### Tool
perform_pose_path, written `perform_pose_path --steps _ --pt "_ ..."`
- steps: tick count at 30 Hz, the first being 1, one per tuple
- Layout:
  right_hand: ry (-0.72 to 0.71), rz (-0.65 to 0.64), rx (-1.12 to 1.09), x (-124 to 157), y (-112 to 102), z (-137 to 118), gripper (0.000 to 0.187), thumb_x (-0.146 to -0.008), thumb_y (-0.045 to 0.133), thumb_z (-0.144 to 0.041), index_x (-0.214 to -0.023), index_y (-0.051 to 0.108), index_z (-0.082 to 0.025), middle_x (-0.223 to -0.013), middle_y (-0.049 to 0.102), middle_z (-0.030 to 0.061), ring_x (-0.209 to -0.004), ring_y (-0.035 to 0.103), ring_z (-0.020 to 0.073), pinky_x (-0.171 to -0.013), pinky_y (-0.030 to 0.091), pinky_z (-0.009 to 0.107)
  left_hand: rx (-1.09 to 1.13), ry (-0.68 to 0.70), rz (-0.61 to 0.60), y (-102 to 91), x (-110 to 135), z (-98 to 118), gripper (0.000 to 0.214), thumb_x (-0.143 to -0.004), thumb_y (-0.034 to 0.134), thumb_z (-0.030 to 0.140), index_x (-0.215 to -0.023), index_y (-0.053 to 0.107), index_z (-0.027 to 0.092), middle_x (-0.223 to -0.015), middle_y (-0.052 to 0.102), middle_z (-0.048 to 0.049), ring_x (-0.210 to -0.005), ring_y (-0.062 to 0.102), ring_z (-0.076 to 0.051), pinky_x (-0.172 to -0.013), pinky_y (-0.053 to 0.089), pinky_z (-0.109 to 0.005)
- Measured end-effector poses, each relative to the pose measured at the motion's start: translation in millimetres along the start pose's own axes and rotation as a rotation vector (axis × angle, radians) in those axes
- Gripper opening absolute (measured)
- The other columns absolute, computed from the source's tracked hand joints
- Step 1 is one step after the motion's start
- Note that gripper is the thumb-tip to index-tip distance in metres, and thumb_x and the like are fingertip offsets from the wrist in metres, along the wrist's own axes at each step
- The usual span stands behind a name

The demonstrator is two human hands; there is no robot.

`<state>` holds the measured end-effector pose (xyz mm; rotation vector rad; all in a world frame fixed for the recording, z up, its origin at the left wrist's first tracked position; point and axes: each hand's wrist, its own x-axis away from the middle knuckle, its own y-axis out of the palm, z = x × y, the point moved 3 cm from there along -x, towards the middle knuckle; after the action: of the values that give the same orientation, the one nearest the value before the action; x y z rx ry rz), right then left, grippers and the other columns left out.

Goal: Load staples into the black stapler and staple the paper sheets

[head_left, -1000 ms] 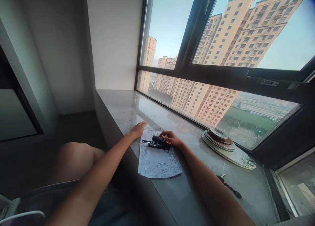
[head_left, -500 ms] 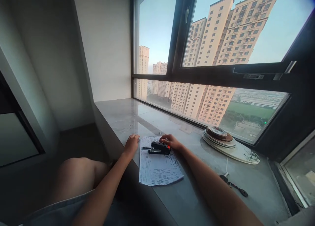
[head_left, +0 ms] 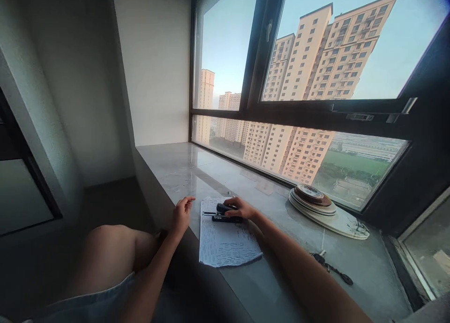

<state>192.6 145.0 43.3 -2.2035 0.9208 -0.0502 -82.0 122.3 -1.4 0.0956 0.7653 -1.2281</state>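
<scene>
A black stapler lies across the upper part of a white sheet covered in rows of dark handwriting. A thin silver part sticks out past the stapler's left end. My right hand wraps over the stapler from its right side, with the fingers curled over its body. Left of the paper, at the sill's front edge, my left hand holds nothing; its fingers are loosely bent and apart, the index stretched toward the paper. Just beyond the paper lies a small silvery piece, too small to name.
On the grey tiled windowsill, a stack of round plates or mats rests near the window on the right. A bunch of keys lies beside my right forearm. The dark-framed window runs behind the sill.
My right hand has moved from the stapler's far side to over its body. My left hand has drawn back and lifted from the sill beside the paper.
</scene>
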Motion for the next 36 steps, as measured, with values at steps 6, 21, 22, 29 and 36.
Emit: perform_pose_path --steps 6,21,22,29,36 --pt "0.048 0.044 -0.108 -1 7 -1 0.043 -0.082 0.068 -0.057 -0.082 0.063 -0.015 -0.071 0.050 -0.0014 -0.066 0.045 0.0134 -0.058 0.034 0.025 0.123 0.068 -0.088 2.3 7 41 0.024 -0.088 0.059 0.024 -0.109 0.069 0.021 -0.094 0.071 -0.0044 -0.083 0.068 -0.017 -0.078 0.055 -0.029" --pt "0.040 0.043 -0.108 -1 7 4 0.042 -0.084 0.066 -0.057 -0.085 0.065 -0.015 -0.071 0.052 -0.0008 -0.066 0.046 0.0136 -0.058 0.036 0.025 0.550 -0.287 -0.048 8.5 13 34 0.036 -0.074 0.080 0.036 -0.103 0.077 0.016 -0.090 0.077 -0.0077 -0.074 0.069 -0.018 -0.071 0.059 -0.032" --pt "0.043 0.044 -0.108 -1 6 4 0.042 -0.084 0.066 -0.057 -0.085 0.065 -0.015 -0.071 0.052 -0.0008 -0.066 0.046 0.0136 -0.058 0.036 0.025 0.609 -0.333 -0.030 7.4 13 33 0.036 -0.071 0.082 0.037 -0.100 0.078 0.015 -0.090 0.077 -0.0083 -0.075 0.069 -0.017 -0.075 0.059 -0.033" --pt "0.041 0.037 -0.123 -1 6 2 0.041 -0.084 0.066 -0.056 -0.084 0.064 -0.014 -0.072 0.052 -0.0008 -0.066 0.047 0.0134 -0.058 0.036 0.024 0.847 -0.519 -0.029 7.0 16 27 0.035 -0.061 0.091 0.027 -0.090 0.078 0.012 -0.092 0.077 -0.0087 -0.084 0.071 -0.017 -0.096 0.056 -0.039" --pt "0.038 0.038 -0.120 -1 6 1 0.041 -0.085 0.065 -0.056 -0.084 0.064 -0.015 -0.073 0.053 -0.0010 -0.066 0.047 0.0133 -0.058 0.036 0.025 0.811 -0.474 -0.043 13.6 18 32 0.038 -0.066 0.088 0.030 -0.097 0.077 0.012 -0.088 0.076 -0.0087 -0.082 0.072 -0.018 -0.093 0.058 -0.040"
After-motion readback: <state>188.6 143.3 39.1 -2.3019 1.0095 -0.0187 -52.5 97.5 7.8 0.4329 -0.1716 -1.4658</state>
